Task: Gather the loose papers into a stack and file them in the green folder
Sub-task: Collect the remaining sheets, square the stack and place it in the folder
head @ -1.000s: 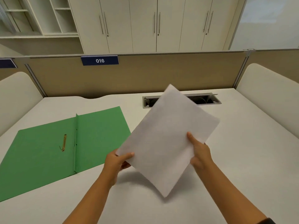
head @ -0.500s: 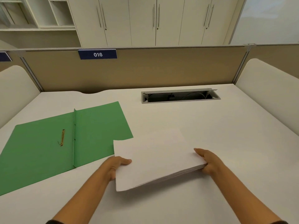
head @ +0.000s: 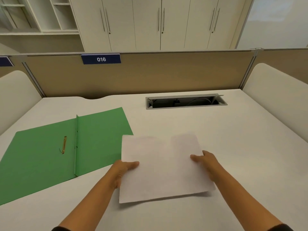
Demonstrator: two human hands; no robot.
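Note:
A stack of white papers [head: 164,170] is held just above the desk in front of me, its far edge blurred. My left hand [head: 123,170] grips the stack's left edge with the thumb on top. My right hand [head: 205,162] grips its right edge the same way. The green folder [head: 50,152] lies open and flat on the desk to the left, with a brass fastener [head: 63,145] on its left leaf. The stack's top left corner overlaps the folder's right leaf in the view.
The white desk [head: 241,155] has an open cable tray slot [head: 185,102] at the back. A tan partition [head: 158,72] with a blue "016" label [head: 101,59] closes the rear. Cream side panels flank both sides. Cabinets stand behind.
The stack went from raised and tilted, corner up, to low and squared over the desk. Both hands kept their grip and shifted slightly left toward the folder.

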